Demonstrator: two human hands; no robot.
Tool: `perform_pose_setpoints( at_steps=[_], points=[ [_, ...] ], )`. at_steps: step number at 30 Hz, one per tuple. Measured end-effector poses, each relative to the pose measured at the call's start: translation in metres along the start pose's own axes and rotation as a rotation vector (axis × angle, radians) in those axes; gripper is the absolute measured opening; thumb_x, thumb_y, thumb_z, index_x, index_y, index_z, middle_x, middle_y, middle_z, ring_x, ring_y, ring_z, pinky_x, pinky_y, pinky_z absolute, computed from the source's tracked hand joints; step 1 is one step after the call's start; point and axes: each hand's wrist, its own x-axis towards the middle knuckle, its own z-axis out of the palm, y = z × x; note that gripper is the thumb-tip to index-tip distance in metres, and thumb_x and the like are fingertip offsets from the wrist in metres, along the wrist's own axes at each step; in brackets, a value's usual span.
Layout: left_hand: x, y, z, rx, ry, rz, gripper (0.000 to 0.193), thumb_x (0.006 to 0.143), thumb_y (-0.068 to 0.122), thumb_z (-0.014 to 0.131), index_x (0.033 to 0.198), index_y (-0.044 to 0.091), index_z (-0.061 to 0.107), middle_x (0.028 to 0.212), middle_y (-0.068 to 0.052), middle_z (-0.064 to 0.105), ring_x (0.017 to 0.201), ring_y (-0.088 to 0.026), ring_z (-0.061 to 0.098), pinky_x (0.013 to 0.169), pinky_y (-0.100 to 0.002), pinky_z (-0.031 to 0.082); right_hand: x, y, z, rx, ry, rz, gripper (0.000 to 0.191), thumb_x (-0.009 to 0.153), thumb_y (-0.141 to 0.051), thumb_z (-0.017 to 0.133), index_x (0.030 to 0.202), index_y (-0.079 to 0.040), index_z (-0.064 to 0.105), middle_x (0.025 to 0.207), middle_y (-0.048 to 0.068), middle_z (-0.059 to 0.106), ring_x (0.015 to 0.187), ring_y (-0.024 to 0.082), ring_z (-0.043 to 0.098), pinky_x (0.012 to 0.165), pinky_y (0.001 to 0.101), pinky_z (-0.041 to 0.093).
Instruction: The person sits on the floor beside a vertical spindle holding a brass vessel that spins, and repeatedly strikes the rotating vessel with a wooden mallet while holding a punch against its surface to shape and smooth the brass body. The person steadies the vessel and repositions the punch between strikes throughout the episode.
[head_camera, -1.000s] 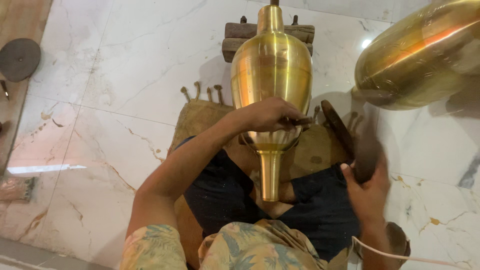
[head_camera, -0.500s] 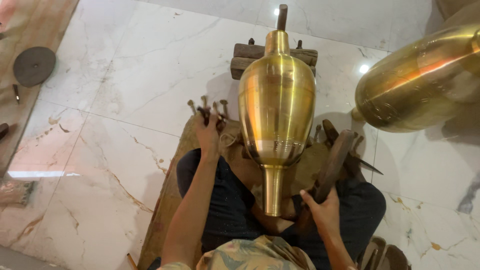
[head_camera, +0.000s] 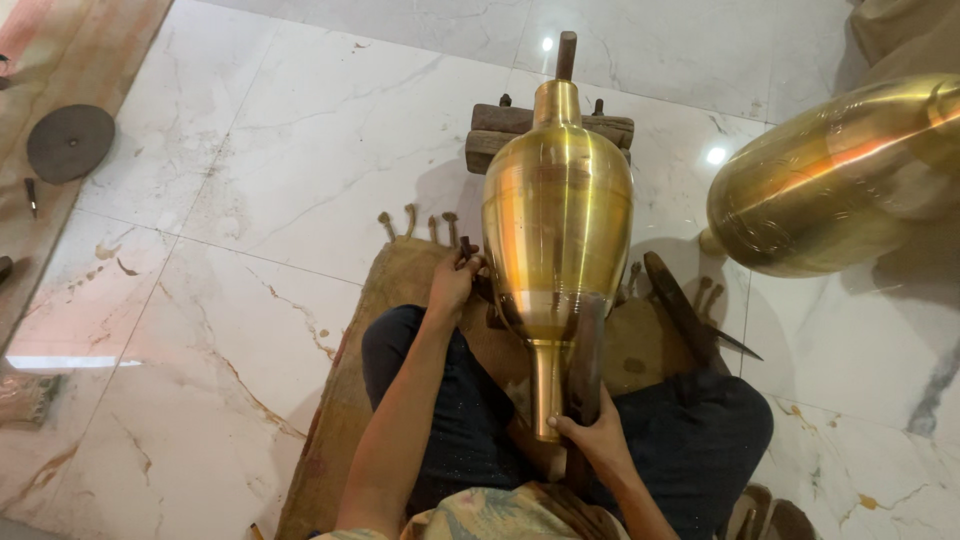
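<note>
Brass vase (head_camera: 556, 235) lies propped on a wooden block (head_camera: 500, 133) at twelve o'clock; right hand (head_camera: 598, 437) clenches a dark mallet (head_camera: 585, 350), left hand (head_camera: 452, 282) grasps small tools (head_camera: 466, 250) at nine.

The tall brass vase (head_camera: 557, 235) gleams golden yellow, as does the second brass vessel (head_camera: 830, 185). The floor (head_camera: 250, 200) is white marble veined rust-brown. The mat (head_camera: 400, 300) is olive-tan, the trousers (head_camera: 450, 400) dark navy, the shirt (head_camera: 490, 515) pale with a leafy print.
</note>
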Motion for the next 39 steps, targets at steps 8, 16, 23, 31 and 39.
perform_pose_setpoints(
  at_steps=[8,16,23,31,39],
  points=[
    [-0.012,0.009,-0.007,0.103,-0.046,0.062,0.034,0.099,0.011,0.064,0.131,0.001,0.065,0.108,-0.009,0.075,0.094,-0.014,0.069,0.08,-0.028,0.053,0.015,0.005,-0.004,0.046,-0.07,0.101,0.098,0.068,-0.024,0.09,0.151,-0.005,0.042,0.125,0.018,0.069,0.111,0.03,0.07,0.092,0.0444,0.06],
    [-0.023,0.014,-0.018,0.042,-0.061,0.17,0.035,0.097,0.012,0.067,0.13,-0.001,0.065,0.112,-0.009,0.076,0.085,-0.016,0.067,0.069,-0.029,0.054,0.022,0.036,0.0,0.245,-0.182,-0.106,0.093,0.073,-0.023,0.089,0.151,-0.001,0.042,0.136,0.018,0.064,0.125,0.028,0.062,0.104,0.0415,0.05],
    [-0.025,0.023,-0.029,-0.174,0.347,0.127,0.028,0.095,0.012,0.069,0.12,0.001,0.063,0.101,-0.005,0.068,0.086,-0.015,0.068,0.069,-0.029,0.059,-0.014,-0.011,-0.014,-0.077,0.12,-0.224,0.065,0.079,-0.022,0.084,0.137,-0.002,0.06,0.117,0.011,0.077,0.109,0.021,0.073,0.096,0.0374,0.057],
    [-0.066,0.113,0.007,0.087,0.152,0.287,0.031,0.097,0.016,0.071,0.118,-0.001,0.056,0.104,-0.011,0.07,0.094,-0.021,0.075,0.083,-0.035,0.068,-0.039,-0.021,-0.082,-0.31,0.506,-0.256,0.065,0.085,-0.016,0.083,0.142,-0.008,0.052,0.091,0.013,0.073,0.082,0.025,0.072,0.072,0.0413,0.057],
    [-0.082,0.149,0.092,0.632,-0.631,0.539,0.048,0.096,0.015,0.072,0.139,0.005,0.053,0.106,-0.016,0.074,0.092,-0.026,0.076,0.08,-0.039,0.063,-0.025,-0.065,-0.085,-0.551,0.356,-0.264,0.099,0.082,-0.022,0.081,0.163,-0.019,0.026,0.104,0.026,0.071,0.093,0.043,0.072,0.072,0.0519,0.058]
  ],
)
